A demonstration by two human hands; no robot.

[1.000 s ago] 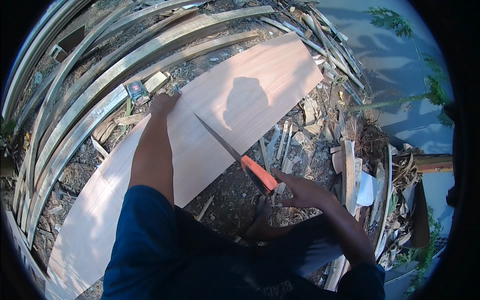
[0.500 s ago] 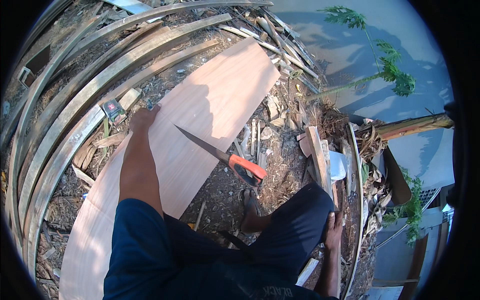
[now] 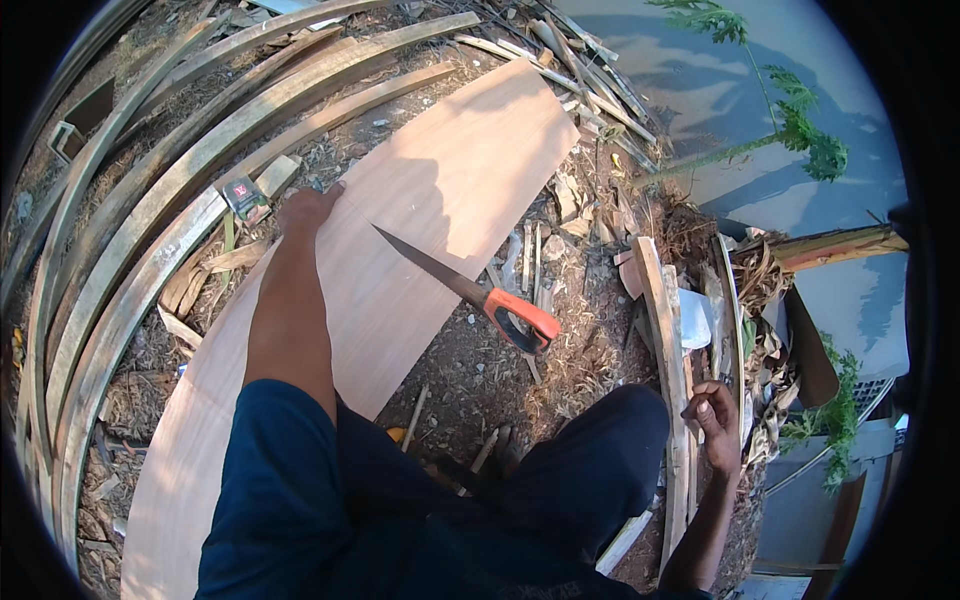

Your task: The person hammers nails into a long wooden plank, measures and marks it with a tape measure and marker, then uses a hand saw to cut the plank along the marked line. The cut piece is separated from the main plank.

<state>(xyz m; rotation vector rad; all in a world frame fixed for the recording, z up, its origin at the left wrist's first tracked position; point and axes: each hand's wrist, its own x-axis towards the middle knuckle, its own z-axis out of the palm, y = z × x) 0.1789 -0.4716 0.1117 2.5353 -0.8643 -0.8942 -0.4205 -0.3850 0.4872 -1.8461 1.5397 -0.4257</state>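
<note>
The person wears a dark navy blue top with short sleeves; the left sleeve ends well up the arm from the fingers of the left hand point(image 3: 305, 208), leaving the forearm bare. Dark navy trousers of the same shade cover both legs, their cloth creased in soft folds. The right hand point(image 3: 716, 418) is bare, and so is the forearm behind its fingers. No glove, watch or ring shows on either hand.

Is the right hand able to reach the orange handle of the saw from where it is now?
Probably yes. The right hand is free beside a wooden strip, and only the raised knee lies between it and the saw, whose handle nothing covers.
</note>
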